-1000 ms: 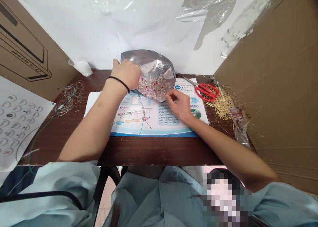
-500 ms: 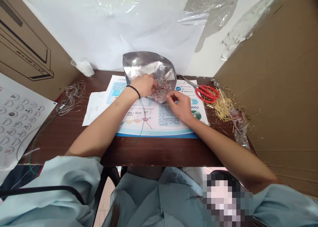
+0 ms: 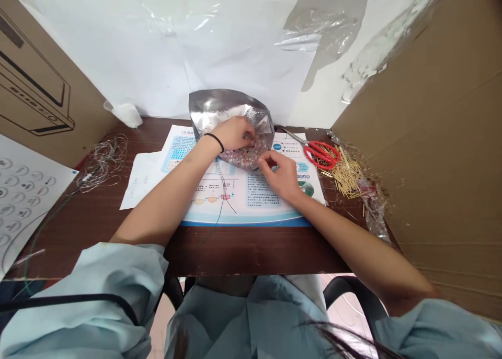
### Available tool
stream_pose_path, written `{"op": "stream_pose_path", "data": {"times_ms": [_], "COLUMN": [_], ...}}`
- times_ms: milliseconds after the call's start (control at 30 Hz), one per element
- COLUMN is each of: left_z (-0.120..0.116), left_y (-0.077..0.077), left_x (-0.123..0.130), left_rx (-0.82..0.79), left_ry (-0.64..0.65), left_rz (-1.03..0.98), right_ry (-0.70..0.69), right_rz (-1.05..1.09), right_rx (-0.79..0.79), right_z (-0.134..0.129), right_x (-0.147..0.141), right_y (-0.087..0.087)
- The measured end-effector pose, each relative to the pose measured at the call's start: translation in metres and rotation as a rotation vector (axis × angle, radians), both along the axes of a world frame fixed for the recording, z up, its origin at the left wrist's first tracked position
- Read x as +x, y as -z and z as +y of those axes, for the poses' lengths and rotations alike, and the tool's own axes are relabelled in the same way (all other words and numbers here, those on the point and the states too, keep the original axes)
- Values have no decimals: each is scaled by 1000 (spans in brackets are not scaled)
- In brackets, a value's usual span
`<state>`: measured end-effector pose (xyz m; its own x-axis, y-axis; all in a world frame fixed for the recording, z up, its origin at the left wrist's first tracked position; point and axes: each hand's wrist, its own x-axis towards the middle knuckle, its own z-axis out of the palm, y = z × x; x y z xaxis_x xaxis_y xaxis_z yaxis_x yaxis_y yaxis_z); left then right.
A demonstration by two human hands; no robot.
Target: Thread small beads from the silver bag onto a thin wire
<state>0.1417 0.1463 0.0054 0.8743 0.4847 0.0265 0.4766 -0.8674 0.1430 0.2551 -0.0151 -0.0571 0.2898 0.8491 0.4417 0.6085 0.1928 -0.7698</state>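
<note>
Our left hand (image 3: 233, 134) is curled down into the mouth of the bag, fingers among the beads; we cannot tell whether it is gripping any. A single black wristband (image 3: 214, 142) circles that wrist. Our right hand (image 3: 279, 175) sits just beside the bag with its fingertips (image 3: 262, 163) pinched together, though we cannot tell whether they hold anything small.

The one silver foil bag (image 3: 229, 108) lies slumped and crinkled at the far edge of a printed leaflet (image 3: 262, 210), its open front showing a heap of small beads (image 3: 245, 157), mostly pink, white and red, far too many for us to count. The leaflet carries blue panels and Chinese text too small for us to read. One white sheet of paper (image 3: 139, 183) lies partly under its left edge, and a thin dark wire (image 3: 223, 204) crosses it.

To the right on the wooden desk (image 3: 254, 249) are one pair of red-handled scissors (image 3: 321, 155), a loose pile of gold pins (image 3: 347, 176) and a crumpled plastic bag (image 3: 372, 204). To the left lies one tangle of fine wire (image 3: 104, 163). Two cardboard panels (image 3: 411, 113) stand at the sides, the left one (image 3: 35, 81) printed with a line drawing of an appliance.
</note>
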Motion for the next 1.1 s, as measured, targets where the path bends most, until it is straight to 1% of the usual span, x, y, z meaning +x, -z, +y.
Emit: {"op": "stream_pose_path", "data": {"times_ms": [67, 133, 300, 433, 500, 567, 667, 800, 900, 1000, 1100], "left_z": [6, 11, 16, 16, 16, 17, 19, 19, 20, 21, 23], "left_y": [3, 2, -12, -18, -17, -15, -10, -3, -1, -4, -7], "left_x": [0, -4, -19, -23, -23, -21, -18, -15, -16, -20, -22], "left_rx": [13, 22, -14, -23, -24, -34, -37, -74, -80, -59, -81], "left_ry": [-1, -44, -170, -211, -190, -132, -56, 5, -18, -76, -95], "left_rz": [39, 96, 202, 250, 245, 221, 155, 89, 132, 177, 184], "right_ry": [-3, -10, -5, 0, 5, 11, 12, 16, 27, 27, 28], "right_rz": [2, 10, 20, 19, 17, 15, 16, 21, 20, 20, 25], "right_rx": [-2, 2, 18, 7, 8, 8, 11, 10, -5, -6, -1], "right_z": [0, 0, 0, -1, -1, -1, -1, -2, -2, -2, -2], "right_x": [0, -1, -1, -1, -1, -2, -2, -2, -3, -3, -3], "right_y": [0, 0, 1, 1, 0, 0, 0, -1, -1, -2, -1]}}
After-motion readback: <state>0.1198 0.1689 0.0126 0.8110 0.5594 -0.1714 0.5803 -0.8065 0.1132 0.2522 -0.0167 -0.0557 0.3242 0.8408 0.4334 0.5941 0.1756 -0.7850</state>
